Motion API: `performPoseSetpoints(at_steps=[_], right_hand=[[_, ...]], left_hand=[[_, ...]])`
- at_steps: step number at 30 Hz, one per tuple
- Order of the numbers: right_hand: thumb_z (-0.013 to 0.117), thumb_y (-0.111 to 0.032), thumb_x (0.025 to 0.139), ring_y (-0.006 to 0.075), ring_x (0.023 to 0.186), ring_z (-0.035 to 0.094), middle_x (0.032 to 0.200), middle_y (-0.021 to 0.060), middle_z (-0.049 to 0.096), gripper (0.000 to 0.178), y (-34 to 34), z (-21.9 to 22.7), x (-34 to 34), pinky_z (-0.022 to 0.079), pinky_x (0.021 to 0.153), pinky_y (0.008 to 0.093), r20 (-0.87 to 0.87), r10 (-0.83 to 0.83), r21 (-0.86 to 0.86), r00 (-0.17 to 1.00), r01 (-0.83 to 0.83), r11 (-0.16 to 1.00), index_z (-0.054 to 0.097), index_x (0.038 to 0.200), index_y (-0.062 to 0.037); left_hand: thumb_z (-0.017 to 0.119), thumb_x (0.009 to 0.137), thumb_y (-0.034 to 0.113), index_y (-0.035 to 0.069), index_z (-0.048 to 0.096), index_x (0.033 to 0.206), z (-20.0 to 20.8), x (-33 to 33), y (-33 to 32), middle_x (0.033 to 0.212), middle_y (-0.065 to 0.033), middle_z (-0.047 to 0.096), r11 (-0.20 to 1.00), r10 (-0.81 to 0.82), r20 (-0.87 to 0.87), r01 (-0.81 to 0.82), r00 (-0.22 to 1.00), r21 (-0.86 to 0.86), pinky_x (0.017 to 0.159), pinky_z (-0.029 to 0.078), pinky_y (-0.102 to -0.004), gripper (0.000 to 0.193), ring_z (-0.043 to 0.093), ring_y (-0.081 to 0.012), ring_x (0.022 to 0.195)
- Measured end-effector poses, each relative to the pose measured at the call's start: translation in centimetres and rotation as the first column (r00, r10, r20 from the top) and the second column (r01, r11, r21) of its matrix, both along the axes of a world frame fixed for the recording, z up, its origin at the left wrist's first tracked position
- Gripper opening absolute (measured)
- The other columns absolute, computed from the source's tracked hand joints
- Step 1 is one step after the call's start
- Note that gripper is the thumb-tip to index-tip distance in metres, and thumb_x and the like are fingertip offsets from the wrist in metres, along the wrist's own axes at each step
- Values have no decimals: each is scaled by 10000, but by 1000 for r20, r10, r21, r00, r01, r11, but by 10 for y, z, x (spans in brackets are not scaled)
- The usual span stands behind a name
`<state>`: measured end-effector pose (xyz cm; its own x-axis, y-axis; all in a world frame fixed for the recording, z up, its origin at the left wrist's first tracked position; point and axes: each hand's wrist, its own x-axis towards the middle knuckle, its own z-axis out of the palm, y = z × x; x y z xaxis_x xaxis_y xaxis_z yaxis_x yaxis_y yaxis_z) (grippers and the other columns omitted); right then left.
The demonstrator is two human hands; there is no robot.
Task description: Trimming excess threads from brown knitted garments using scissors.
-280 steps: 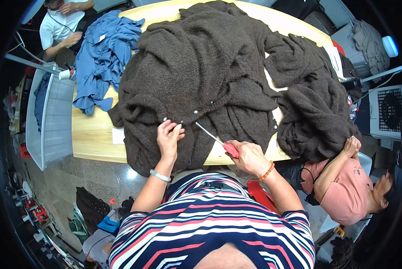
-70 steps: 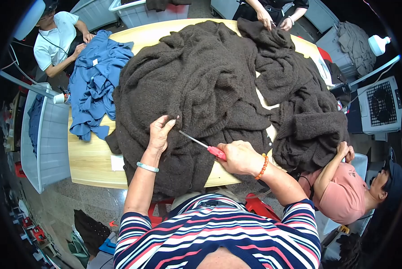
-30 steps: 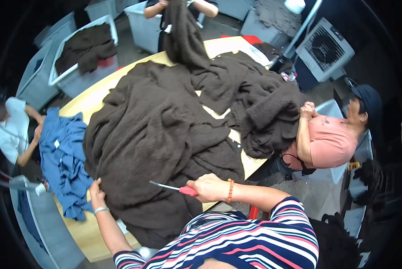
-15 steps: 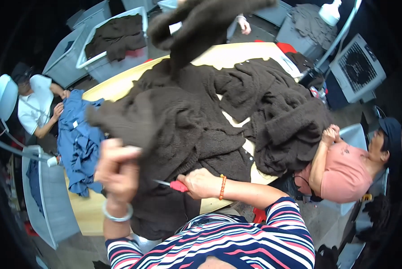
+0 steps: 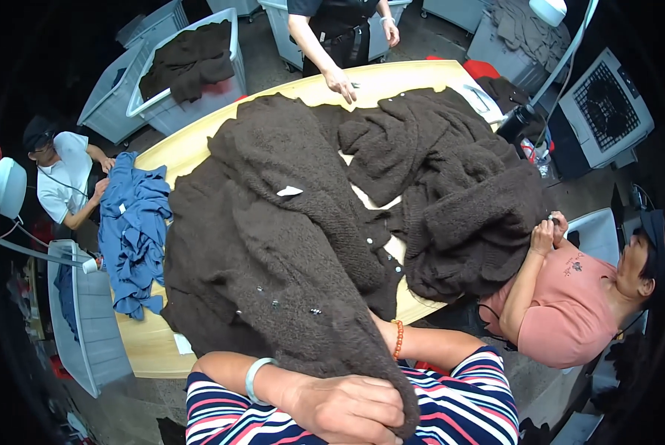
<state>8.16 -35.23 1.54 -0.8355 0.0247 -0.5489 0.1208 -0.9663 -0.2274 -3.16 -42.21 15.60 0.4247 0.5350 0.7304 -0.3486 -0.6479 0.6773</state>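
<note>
A dark brown fuzzy knit garment (image 5: pixel 273 245) spreads over the near half of the table, one end drawn up against my front. My left hand (image 5: pixel 355 409), with a pale bangle at the wrist, is closed over that end, knuckles up. Behind the raised fabric is my right hand (image 5: pixel 383 334), below an orange bead bracelet; its fingers are hidden, as is anything in them. A white label (image 5: pixel 289 191) shows on the knit, and several small shiny bits (image 5: pixel 315 311) dot the part nearest me.
More brown knitwear (image 5: pixel 466 200) covers the table's right side, beside a person in pink. A blue garment (image 5: pixel 132 230) lies at left before another person. Across the table (image 5: pixel 414 72) a third person reaches in. Grey bins (image 5: pixel 88 319) and a fan unit (image 5: pixel 599 107) stand around.
The brown fabric raised and blurred at the far side has come down onto the table. My left hand has moved down and right onto the garment. The red-handled tool in my right hand is now hidden.
</note>
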Motion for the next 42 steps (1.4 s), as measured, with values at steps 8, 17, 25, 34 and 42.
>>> performPoseSetpoints(at_steps=[8,17,25,34,42], right_hand=[[568,-280,926,210,831,673,946,123,686,347,37,-23,54,535,713,295,174,-239,451,955,138,882,637,1067,30],[573,-289,929,198,769,679,877,112,690,333,264,0,212,531,667,287,239,-427,811,872,62,581,645,1026,21],[578,-297,931,188,714,684,816,102,694,324,390,-43,183,527,626,280,324,-586,919,743,-100,381,652,989,13],[585,-455,929,212,758,717,921,156,709,530,253,-9,118,559,554,234,200,-427,790,882,113,602,582,1188,7],[558,-457,944,285,920,700,1054,182,682,519,144,-63,16,588,705,319,66,-90,481,994,47,875,572,1200,-5]], left_hand=[[583,893,99,-32,653,896,21,58,42,882,-177,607,964,-79,47,64,996,258,650,501,-392,149,603,-321,771],[579,678,214,60,560,798,30,85,145,826,-65,533,710,571,25,-509,821,487,769,428,-380,196,552,-235,820],[790,649,218,99,595,1121,-74,41,232,1132,-97,597,447,884,-371,-748,285,490,961,377,-443,524,520,-302,1145],[634,740,80,109,590,1193,-221,-113,114,1092,-76,575,650,334,-851,-554,-406,520,1106,181,-641,457,471,-279,1211],[633,602,26,80,638,821,-131,-217,-22,866,-95,529,370,588,-680,-603,-437,707,875,415,-424,226,524,-297,946]])
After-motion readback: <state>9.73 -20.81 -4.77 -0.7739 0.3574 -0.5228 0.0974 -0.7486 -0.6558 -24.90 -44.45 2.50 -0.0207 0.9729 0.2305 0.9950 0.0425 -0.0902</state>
